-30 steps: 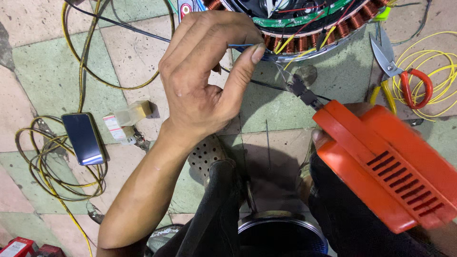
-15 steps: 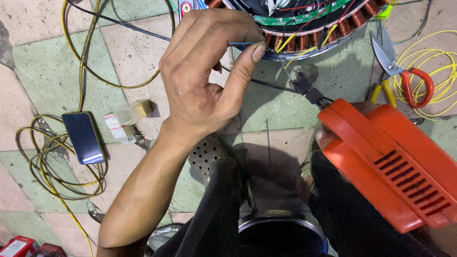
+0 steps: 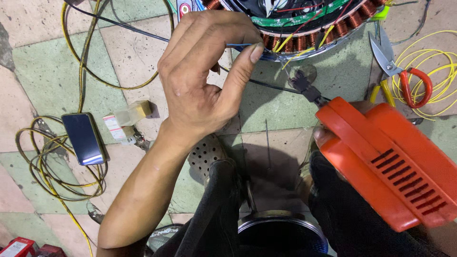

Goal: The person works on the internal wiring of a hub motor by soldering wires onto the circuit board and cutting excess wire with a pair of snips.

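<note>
1. The left hand (image 3: 204,81) sits at about 11 o'clock from the middle of the view, its forearm running down to 7 o'clock.
2. Its thumb and fingertips are pinched narrowly together on a thin blue wire (image 3: 240,45) right at the rim of the motor stator (image 3: 304,28).
3. The stator, ringed with copper windings and a green circuit board, fills the 12 to 1 o'clock edge; yellow and red leads hang from it.
4. The right hand (image 3: 326,138) is mostly hidden at 3 o'clock; only fingers show, wrapped around the orange soldering gun (image 3: 385,159), which it holds.
5. The gun's dark tip (image 3: 304,85) points toward 11 o'clock and lies just beside the stator's lower rim, near the pinched wire; whether it touches anything cannot be told.
6. Red-handled scissors (image 3: 404,76) lie at 2 o'clock on a loose coil of yellow wire (image 3: 433,62).
7. A dark phone (image 3: 84,138) lies at 9 o'clock on tangled yellow cable, with a small white connector block (image 3: 126,119) just beside it.
8. A round dark can (image 3: 281,233) stands at 6 o'clock between the person's dark-clad legs, on the tiled floor (image 3: 43,71).
</note>
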